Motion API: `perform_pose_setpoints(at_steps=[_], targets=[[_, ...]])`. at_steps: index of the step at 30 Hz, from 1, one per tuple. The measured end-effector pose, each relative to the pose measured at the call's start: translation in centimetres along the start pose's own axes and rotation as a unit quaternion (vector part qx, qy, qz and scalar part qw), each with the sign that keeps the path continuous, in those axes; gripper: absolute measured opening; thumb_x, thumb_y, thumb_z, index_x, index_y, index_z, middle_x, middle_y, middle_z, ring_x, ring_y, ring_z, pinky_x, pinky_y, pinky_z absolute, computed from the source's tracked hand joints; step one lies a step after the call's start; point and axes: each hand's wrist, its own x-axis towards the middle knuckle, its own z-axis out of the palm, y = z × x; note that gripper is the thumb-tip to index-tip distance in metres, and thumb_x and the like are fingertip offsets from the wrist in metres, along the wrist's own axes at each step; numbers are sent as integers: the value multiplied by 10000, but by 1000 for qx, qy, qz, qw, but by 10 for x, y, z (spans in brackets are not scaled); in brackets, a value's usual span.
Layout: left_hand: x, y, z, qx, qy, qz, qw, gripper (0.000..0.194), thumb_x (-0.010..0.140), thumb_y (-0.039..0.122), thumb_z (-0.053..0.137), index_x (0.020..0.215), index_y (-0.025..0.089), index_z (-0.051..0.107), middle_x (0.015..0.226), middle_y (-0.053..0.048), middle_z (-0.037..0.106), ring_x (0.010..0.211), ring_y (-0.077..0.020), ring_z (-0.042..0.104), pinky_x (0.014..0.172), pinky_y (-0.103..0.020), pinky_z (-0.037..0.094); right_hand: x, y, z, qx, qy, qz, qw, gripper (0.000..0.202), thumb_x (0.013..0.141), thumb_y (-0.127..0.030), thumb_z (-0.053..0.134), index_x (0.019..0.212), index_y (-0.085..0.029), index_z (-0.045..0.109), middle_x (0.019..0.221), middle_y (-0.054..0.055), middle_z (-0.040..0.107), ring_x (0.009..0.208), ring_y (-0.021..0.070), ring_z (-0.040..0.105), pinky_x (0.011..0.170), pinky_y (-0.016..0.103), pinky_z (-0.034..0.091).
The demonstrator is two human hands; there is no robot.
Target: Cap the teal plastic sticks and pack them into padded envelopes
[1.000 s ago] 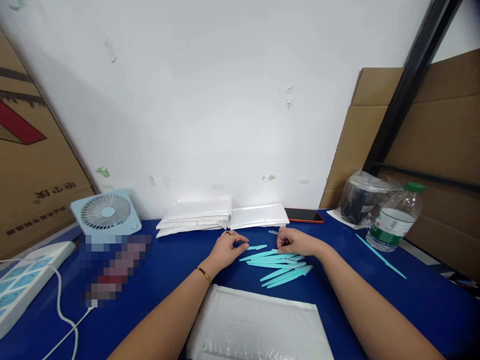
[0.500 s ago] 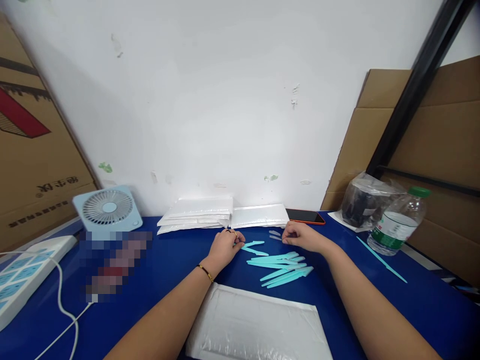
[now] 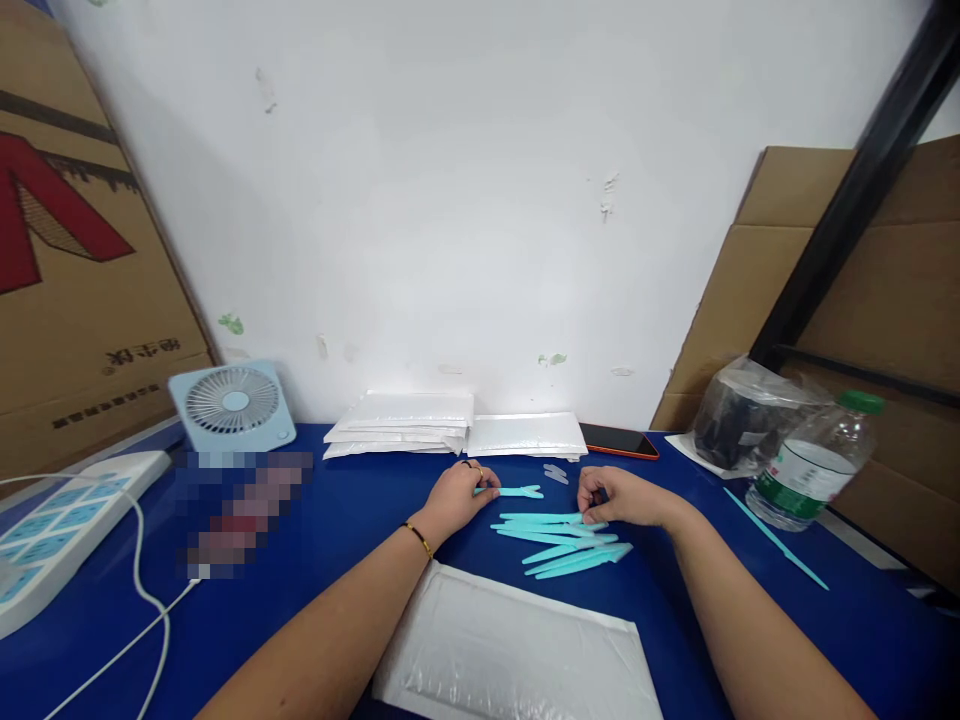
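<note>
Left hand [image 3: 454, 500]: I have thumb and fingers pinched on the ends of what looks like two slim teal tools [image 3: 519, 492], their far ends splayed in a small fork.

Right hand [image 3: 619, 497]: fingers curled, fingertips at the head end of the uppermost piece in the loose teal pile [image 3: 577, 542]; whether they grip it, I cannot tell.

Small clear pieces [image 3: 555, 473]: on the blue table [image 3: 337, 520], beyond the pile, near the right hand.

Padded envelope [image 3: 517, 645]: flat, nearer me than the pile.

Handling note, my judgement: lift one piece singly by its head, lay it parallel against the pinched pair, and close the left pinch only lightly, lest the fork widen.
</note>
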Motion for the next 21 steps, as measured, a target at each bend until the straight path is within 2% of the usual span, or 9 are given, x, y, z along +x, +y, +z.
perform_pose_setpoints(at_steps=[2,4,8,11,15,18,21], targets=[[-1,3,-2,3,36,-16,999,309,886,414,382,974,256,633,987,-21,606,957,-177,514,828,-284,382,5,-4,5,8,32,-14,999,214,698,-383,655,761,-178,656,816,25,567,699,143,524,627,248,407],[-2,8,-6,-7,45,-21,999,391,906,445,306,973,244,634,981,-26,615,950,-176,518,837,-291,377,11,-10,11,3,79,-25,997,197,728,-380,632,759,-185,643,797,18,551,699,141,515,628,248,401],[-3,14,-8,-3,2,23,1000,301,838,473,460,889,252,656,895,2,647,895,-172,539,817,-288,361,25,-20,23,-18,136,-39,990,172,750,-367,618,734,-196,627,786,8,509,656,123,479,587,234,384],[-2,14,-5,22,2,21,1000,232,827,416,502,843,257,669,866,5,659,886,-180,538,803,-304,346,30,-20,26,-26,151,-45,987,141,761,-339,608,733,-202,626,803,7,513,661,119,479,596,232,384],[0,10,-4,38,16,-18,999,240,823,411,501,809,260,687,886,-10,657,924,-202,513,820,-324,343,30,-6,19,-35,170,-21,985,105,753,-291,607,717,-194,627,817,9,523,666,120,488,608,236,386],[-1,6,-6,28,26,-30,999,242,787,433,547,940,293,672,1002,-10,634,986,-217,495,852,-334,351,22,5,8,-45,170,9,984,136,723,-325,633,735,-189,645,813,12,530,640,122,478,596,247,385],[-1,0,-5,5,9,-7,1000,334,758,435,591,1071,324,621,1103,1,599,1026,-210,492,873,-319,364,8,9,-2,-34,130,16,991,183,724,-372,628,767,-198,662,815,18,557,675,139,497,619,258,395]])
